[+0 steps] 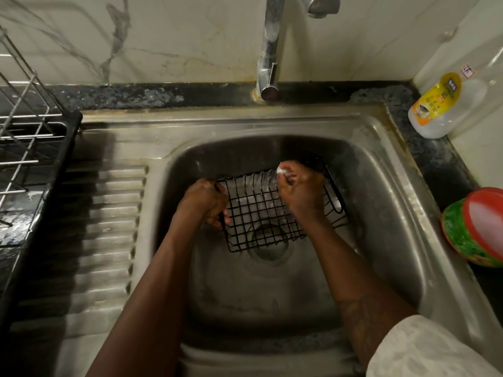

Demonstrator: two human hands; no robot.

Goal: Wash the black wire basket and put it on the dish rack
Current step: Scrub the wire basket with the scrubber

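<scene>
The black wire basket (261, 213) is held tilted inside the steel sink (381, 213), above the drain. My left hand (205, 201) grips the basket's left rim. At the basket's far edge my right hand (300, 190) is closed on a small soapy white scrubber (281, 170) and presses it against the wires. Foam shows on the grid. The dish rack (24, 137), silver wire on a black tray, stands at the far left on the counter.
A chrome tap (269, 50) rises behind the sink; no water stream is visible. The ribbed drainboard (109, 227) lies left of the basin. A dish soap bottle (438, 107) stands at the back right corner, and a red-lidded green tub (479, 227) sits on the right counter.
</scene>
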